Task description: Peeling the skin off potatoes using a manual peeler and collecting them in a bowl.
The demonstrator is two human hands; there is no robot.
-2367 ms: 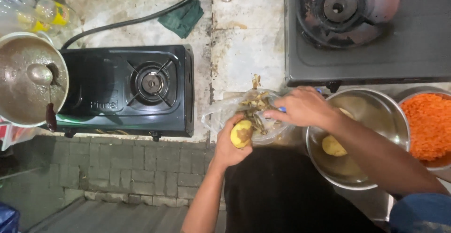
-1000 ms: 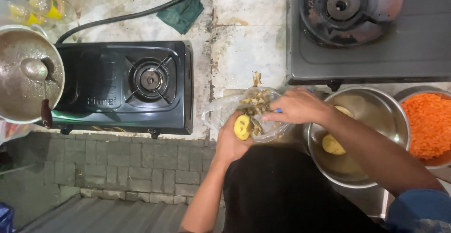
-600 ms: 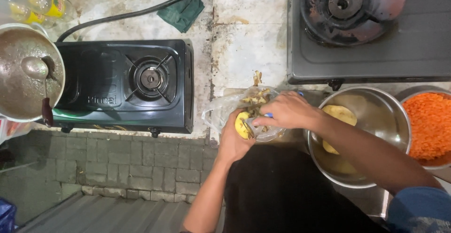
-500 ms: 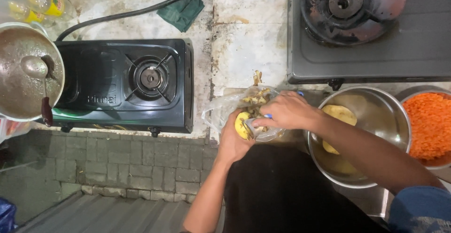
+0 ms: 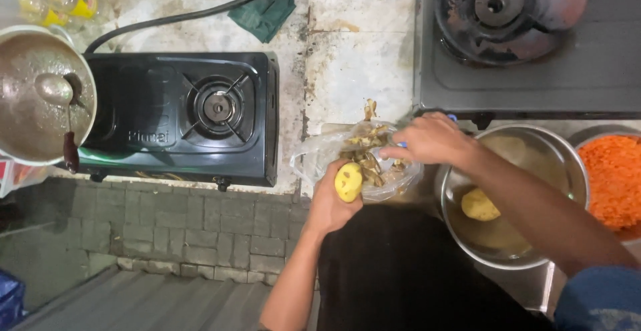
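My left hand (image 5: 328, 204) grips a partly peeled yellow potato (image 5: 348, 181) at the near edge of the counter. My right hand (image 5: 431, 139) is closed around a peeler with a blue handle (image 5: 402, 145), held over a clear plastic bag (image 5: 314, 161) filled with brown potato peels (image 5: 364, 151). The peeler's blade is hidden by my fingers. To the right a steel bowl (image 5: 567, 164) of water holds a peeled potato (image 5: 481, 204), with my right forearm crossing over it.
A black single-burner gas stove (image 5: 180, 114) sits to the left, its hose (image 5: 193, 14) running back. A round metal pot with a ladle (image 5: 40, 97) is at far left, a second burner (image 5: 501, 4) at back right, grated orange carrot (image 5: 617, 177) at far right, and a green cloth (image 5: 266, 12).
My right hand has drawn back from the potato toward the right, over the bag of peels. My left hand keeps the potato in about the same place.
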